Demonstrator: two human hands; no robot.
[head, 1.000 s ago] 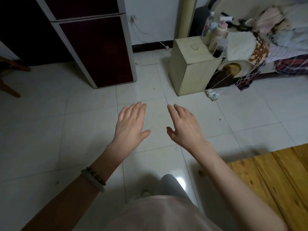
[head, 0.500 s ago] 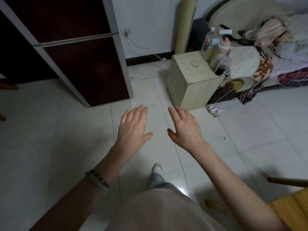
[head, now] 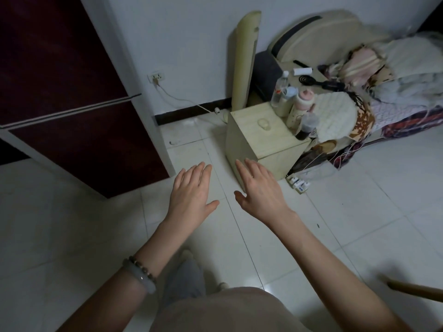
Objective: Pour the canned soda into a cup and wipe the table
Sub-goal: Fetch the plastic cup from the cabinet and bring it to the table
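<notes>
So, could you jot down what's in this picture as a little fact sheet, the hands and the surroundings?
Left hand: open, fingers straight, holding nothing
Right hand: open, fingers straight, holding nothing
Left wrist: bracelets
Below the hands: white tiled floor
Ahead: pale wooden box, bottles clustered at its far right side
Left: dark red cabinet
Near the box: power strip on the floor
Soda can, cup: not in view

Head-worn wide view, facing forward and down, floor [head: 359, 224] near
</notes>
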